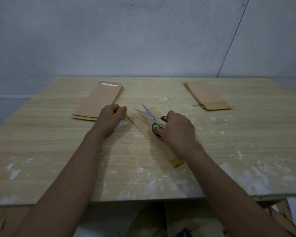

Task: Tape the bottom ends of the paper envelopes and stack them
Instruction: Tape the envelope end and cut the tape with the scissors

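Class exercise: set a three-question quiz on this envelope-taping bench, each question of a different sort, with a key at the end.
1. True or false: the blades of the scissors in the right hand are apart.
2. Multiple choice: the envelope under the right hand lies
A. on the left stack
B. on the bare table, between both stacks
C. on the right stack
3. Fill in: the left hand grips a yellowish thing, likely a roll of ____.

Key: 1 true; 2 B; 3 tape.

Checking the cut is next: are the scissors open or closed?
Open: the scissors' blades spread in a V above the envelope, right hand holding the handles.
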A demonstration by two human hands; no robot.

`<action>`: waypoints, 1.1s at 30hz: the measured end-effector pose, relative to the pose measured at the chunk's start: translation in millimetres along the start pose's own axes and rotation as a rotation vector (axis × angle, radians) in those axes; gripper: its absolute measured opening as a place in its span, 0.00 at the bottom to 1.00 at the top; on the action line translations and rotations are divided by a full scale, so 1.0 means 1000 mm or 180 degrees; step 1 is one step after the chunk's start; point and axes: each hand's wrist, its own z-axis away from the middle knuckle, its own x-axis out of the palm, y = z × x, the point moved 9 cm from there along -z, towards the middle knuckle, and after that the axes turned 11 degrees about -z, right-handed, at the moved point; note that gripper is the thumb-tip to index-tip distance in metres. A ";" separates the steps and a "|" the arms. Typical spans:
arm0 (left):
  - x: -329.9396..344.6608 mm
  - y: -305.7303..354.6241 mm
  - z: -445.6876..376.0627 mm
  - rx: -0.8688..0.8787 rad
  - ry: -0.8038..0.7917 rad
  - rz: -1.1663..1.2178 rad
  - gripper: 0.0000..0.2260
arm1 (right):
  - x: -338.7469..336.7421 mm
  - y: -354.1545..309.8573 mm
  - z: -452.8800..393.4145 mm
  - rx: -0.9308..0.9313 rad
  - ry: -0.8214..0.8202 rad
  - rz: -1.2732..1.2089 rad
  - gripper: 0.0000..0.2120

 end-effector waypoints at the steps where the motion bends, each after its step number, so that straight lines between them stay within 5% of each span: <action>1: 0.000 0.000 0.000 0.0001 -0.0001 -0.0009 0.17 | 0.001 0.000 0.002 -0.0003 -0.0017 0.0012 0.18; 33: 0.001 -0.004 -0.002 0.0034 -0.0007 -0.0080 0.20 | 0.016 -0.038 0.016 -0.0275 -0.0251 0.0379 0.14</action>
